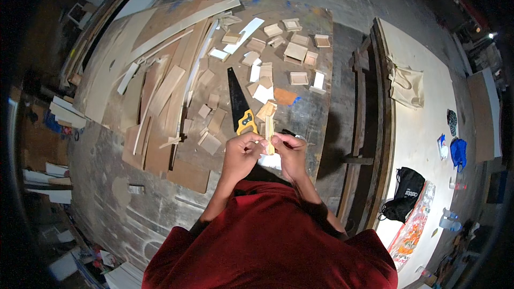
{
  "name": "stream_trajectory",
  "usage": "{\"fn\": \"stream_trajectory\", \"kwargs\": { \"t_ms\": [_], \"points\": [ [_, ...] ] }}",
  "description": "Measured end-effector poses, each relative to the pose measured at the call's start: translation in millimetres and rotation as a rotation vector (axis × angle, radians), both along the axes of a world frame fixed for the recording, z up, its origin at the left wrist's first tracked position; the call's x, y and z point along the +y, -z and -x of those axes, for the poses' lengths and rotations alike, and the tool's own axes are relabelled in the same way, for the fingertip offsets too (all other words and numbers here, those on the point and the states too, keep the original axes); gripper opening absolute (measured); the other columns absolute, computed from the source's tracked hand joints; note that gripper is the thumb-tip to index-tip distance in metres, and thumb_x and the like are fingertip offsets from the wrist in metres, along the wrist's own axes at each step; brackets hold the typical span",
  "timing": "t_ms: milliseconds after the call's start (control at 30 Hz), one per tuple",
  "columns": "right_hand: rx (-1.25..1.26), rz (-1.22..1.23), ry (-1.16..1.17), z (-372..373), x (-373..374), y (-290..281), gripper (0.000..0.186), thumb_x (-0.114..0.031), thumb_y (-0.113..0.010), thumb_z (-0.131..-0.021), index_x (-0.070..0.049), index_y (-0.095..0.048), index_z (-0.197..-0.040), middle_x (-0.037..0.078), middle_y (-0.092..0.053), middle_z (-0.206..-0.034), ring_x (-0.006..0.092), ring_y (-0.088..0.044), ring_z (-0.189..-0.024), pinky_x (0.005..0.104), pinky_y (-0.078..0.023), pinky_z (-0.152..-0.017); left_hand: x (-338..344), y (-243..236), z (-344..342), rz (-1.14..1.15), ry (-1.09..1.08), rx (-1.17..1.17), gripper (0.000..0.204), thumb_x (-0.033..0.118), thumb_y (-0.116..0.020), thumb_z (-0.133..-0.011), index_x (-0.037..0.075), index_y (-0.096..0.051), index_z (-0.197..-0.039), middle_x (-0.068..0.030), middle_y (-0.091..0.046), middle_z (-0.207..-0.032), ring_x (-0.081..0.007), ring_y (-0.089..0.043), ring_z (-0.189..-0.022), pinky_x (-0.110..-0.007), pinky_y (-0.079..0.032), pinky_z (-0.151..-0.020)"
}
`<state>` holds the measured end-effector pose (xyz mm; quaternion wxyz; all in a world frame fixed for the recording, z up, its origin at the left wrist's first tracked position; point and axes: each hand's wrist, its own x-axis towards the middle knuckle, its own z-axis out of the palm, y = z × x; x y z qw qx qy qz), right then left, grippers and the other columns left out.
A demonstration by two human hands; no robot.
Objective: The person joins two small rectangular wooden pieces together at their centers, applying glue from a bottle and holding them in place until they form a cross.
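Well left of the hands, notice long boards (164, 86), overlapping at angles; could snag the left forearm (215, 198) on a wide swing, or start sliding if nudged. Nearer on that side, note flat offcuts (216, 121), loosely scattered; could get swept away by a stray wrist. Just beyond the left hand (240, 156), mind the yellow-handled saw (246, 122), lying with handle toward the fingers and dark blade pointing away; too close to say whether touching. Could graze skin on the toothed edge after an unwatched reach, or be shoved along by a bump to the handle. Between the hands, find the slim wooden piece (269, 129), pinched from the left by thumb and fingertips, and likewise from the right by the right hand (290, 153). Could twist, slip or split under uneven pressure, being narrow and gripped only toward the near end. Beyond the hands and a little rightward, see small wooden boxes (295, 52), strewn about; could be knocked over by a careless stretch. Right of the right hand, watch the edge of the work surface (311, 128); could lose a dropped piece over that side, if released with a flick.
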<state>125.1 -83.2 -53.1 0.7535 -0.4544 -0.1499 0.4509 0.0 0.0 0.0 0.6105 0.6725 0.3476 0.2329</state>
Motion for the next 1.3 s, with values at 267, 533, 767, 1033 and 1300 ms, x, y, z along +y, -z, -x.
{"fn": "stream_trajectory", "kwargs": {
  "t_ms": [267,533,767,1033,1300],
  "points": [
    [-0.153,-0.033,0.075,-13,-8,-16,0.017,-0.001,-0.072,-0.082,0.002,-0.071,-0.099,0.004,-0.07,-0.085,0.0079,-0.06,-0.073,0.0231,-0.049,-0.066,-6,2,-13,0.105,-0.006,-0.068,0.011,0.008,-0.062,-0.092,-0.002,-0.065,-0.093,-0.0068,-0.069,-0.08,-0.0091,-0.065,-0.072,-0.024,-0.054,-0.061],
    [-0.274,-0.02,0.068,-21,-16,-34,0.018,0.001,-0.073,-0.081,0.004,-0.069,-0.098,0.007,-0.071,-0.083,0.0097,-0.065,-0.075,0.0218,-0.051,-0.066,-8,-16,-20,-0.2,0.077,0.019,0.012,0.001,-0.063,-0.086,-0.002,-0.067,-0.097,-0.0015,-0.066,-0.073,-0.0019,-0.052,-0.062,-0.02,-0.04,-0.053],
    [-0.295,-0.055,0.069,-31,-21,-31,0.018,0.002,-0.074,-0.08,0.002,-0.07,-0.097,0.005,-0.07,-0.08,0.007,-0.062,-0.07,0.0209,-0.048,-0.063,-22,-27,-41,-0.159,-0.099,-0.16,0.022,-0.003,-0.064,-0.085,-0.002,-0.067,-0.107,-0.0056,-0.069,-0.082,-0.0042,-0.061,-0.068,-0.018,-0.045,-0.054],
    [-0.42,-0.025,0.135,-34,-29,-42,0.018,0.001,-0.078,-0.075,0.001,-0.071,-0.093,0.004,-0.069,-0.08,0.0062,-0.059,-0.068,0.0211,-0.047,-0.062,-22,-25,-41,0.017,-0.062,-0.197,0.024,0.0,-0.065,-0.088,-0.007,-0.064,-0.111,-0.0133,-0.069,-0.098,-0.0128,-0.067,-0.076,-0.025,-0.057,-0.061],
    [-0.661,-0.084,0.19,-35,-32,-45,0.026,0.004,-0.079,-0.071,0.001,-0.071,-0.096,0.01,-0.068,-0.092,0.0118,-0.063,-0.081,0.0243,-0.052,-0.068,-25,-24,-41,0.006,-0.04,-0.297,0.023,-0.005,-0.064,-0.087,-0.008,-0.063,-0.109,-0.0143,-0.069,-0.096,-0.0146,-0.067,-0.078,-0.026,-0.059,-0.061]
  ]
}}
